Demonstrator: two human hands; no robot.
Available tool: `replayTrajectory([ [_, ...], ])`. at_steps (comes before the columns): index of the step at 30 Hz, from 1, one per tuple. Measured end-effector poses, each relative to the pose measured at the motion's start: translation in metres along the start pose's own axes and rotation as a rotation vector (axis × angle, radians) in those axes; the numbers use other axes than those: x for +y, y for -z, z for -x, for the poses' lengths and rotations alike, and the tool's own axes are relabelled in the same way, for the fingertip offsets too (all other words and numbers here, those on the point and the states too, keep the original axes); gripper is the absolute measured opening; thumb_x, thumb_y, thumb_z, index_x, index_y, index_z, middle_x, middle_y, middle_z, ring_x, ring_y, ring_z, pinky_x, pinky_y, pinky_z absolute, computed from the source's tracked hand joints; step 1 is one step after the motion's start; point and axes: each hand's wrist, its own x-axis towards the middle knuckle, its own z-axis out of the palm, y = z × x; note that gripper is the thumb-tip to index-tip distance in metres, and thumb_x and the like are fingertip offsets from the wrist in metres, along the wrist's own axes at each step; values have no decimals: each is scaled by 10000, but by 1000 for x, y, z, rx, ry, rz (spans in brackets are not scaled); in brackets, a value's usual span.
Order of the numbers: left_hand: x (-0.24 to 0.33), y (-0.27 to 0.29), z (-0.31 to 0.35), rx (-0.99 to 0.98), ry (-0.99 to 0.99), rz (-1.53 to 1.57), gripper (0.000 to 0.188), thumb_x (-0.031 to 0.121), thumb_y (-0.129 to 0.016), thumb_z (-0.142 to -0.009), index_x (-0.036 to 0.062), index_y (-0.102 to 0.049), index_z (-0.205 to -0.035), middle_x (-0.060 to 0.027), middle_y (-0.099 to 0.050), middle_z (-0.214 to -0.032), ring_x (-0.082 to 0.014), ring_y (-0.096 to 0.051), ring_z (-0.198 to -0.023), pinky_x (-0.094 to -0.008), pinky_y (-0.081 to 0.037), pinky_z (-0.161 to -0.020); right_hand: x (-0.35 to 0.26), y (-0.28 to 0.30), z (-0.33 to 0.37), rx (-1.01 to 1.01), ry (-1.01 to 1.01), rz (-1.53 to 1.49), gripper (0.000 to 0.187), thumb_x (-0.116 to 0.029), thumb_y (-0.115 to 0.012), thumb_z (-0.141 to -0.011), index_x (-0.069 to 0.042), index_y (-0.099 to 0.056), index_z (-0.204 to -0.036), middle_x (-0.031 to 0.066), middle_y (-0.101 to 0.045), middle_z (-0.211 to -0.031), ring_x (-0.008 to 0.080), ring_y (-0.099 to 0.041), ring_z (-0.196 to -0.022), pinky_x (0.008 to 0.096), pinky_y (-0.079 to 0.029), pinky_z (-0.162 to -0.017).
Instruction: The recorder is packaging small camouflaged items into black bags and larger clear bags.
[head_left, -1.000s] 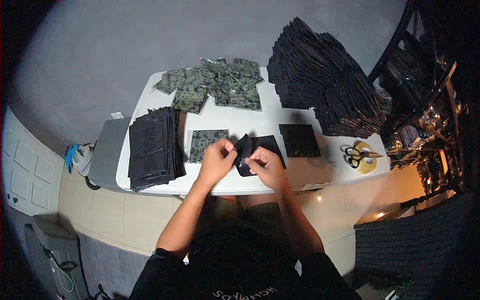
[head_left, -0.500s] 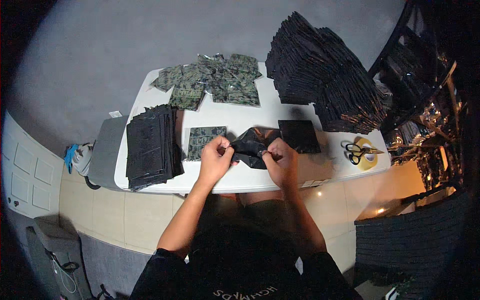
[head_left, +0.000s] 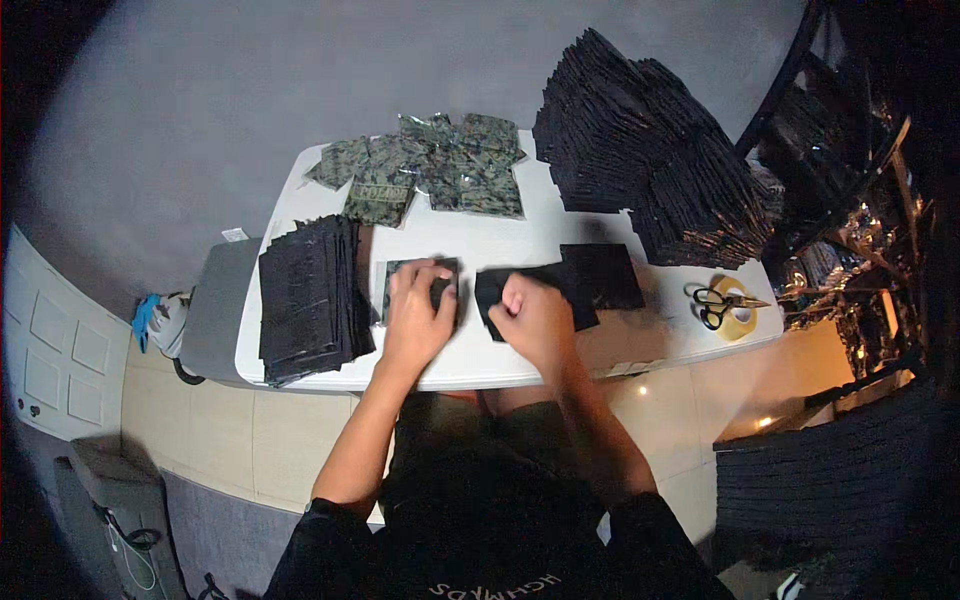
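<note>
A folded camouflage-pattern cloth item (head_left: 391, 292) in clear plastic lies on the table before me. My left hand (head_left: 418, 312) rests over it, fingers apart and slightly bent, hiding most of it. To its right a black pouch (head_left: 578, 315) lies flat on the tabletop. My right hand (head_left: 538, 325) is on top of the pouch with its fingers curled in; whether they pinch the pouch or anything else is hidden. Another flat black piece (head_left: 608, 276) sits just right of the pouch, partly touching it.
A stack of black pouches (head_left: 310, 300) stands left on the white table (head_left: 480, 238). Several bagged camouflage items (head_left: 440, 170) lie at the back, with tall black piles (head_left: 650, 150) at the back right. Black-handled scissors (head_left: 716, 308) lie on a yellow tape roll (head_left: 742, 322).
The black pouch, held spread between both hands before, now lies flat under my right hand. My left hand has let go of it and moved left onto the camouflage item.
</note>
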Motion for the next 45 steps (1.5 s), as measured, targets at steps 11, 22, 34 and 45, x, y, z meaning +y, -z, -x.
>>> replayTrajectory([
  [11, -51, 5, -13, -449, -49, -574, 672, 385, -469, -1120, 211, -346, -1758, -135, -304, -1823, -441, -275, -1673, -699, -208, -1335, 28, -25, 16, 7, -132, -253, 205, -46, -782, -937, 0, -622, -818, 25, -616, -641, 52, -539, -616, 306, -418, -562],
  [22, -26, 10, -32, -234, 42, -501, 459, 251, -800, -950, 88, -734, -1374, -220, -639, -1328, -424, -601, -1289, -579, -495, -1085, 39, -23, 18, -42, -106, -333, 171, -71, -783, -961, -11, -650, -873, 49, -610, -684, 109, -543, -618, 321, -414, -581],
  [34, 19, 36, -28, -53, 10, 76, 140, 94, -726, -1008, 5, -690, -1110, -265, -762, -973, -501, -737, -921, -551, -568, -818, 34, -19, 18, -31, -94, -320, 188, -29, -763, -988, 3, -630, -859, -19, -554, -654, 25, -451, -638, 286, -346, -553],
  [45, 19, 11, -18, -91, -65, -19, 159, 92, -748, -971, 32, -769, -1116, -229, -791, -993, -439, -762, -938, -520, -572, -872, 26, -17, 20, -67, -121, -364, 149, -18, -734, -998, 27, -636, -894, 6, -603, -685, 28, -496, -669, 280, -388, -578],
])
